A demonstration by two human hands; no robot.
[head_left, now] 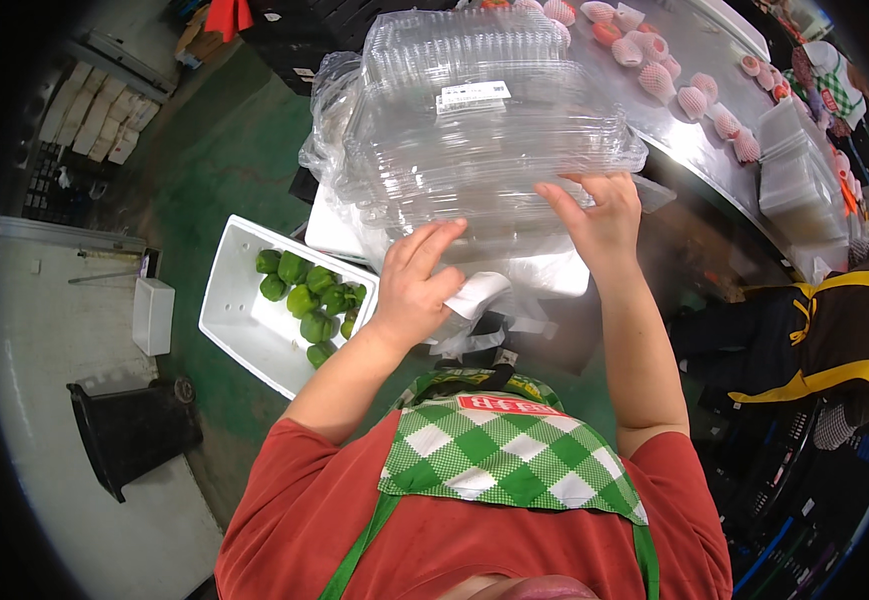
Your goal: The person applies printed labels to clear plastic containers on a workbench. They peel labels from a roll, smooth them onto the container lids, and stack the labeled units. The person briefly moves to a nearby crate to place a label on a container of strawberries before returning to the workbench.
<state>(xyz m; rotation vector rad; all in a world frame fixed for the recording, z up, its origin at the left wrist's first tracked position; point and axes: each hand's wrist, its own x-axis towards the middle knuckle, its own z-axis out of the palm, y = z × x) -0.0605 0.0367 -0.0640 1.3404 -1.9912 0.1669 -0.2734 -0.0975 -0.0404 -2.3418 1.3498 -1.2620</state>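
A tall stack of clear plastic containers (489,130), partly wrapped in a plastic bag (332,140), stands in front of me with a white label on it. My left hand (416,285) is at its near left corner, fingers stretched out and parted. Beside that thumb is a loose white flap of sheet or film (479,294); whether I touch it cannot be told. At the near right edge, my right hand (604,215) has its thumb spread from the fingers, and the fingertips meet the containers' rim. Neither hand is closed round anything visible.
A white foam box (244,325) with several green bell peppers (316,300) sits to the left. Behind right, a metal table (674,140) bears fruit in pink foam nets (656,80) and stacked clear trays (799,180). A co-worker (824,340) stands at right; a black bin (134,430) is far left.
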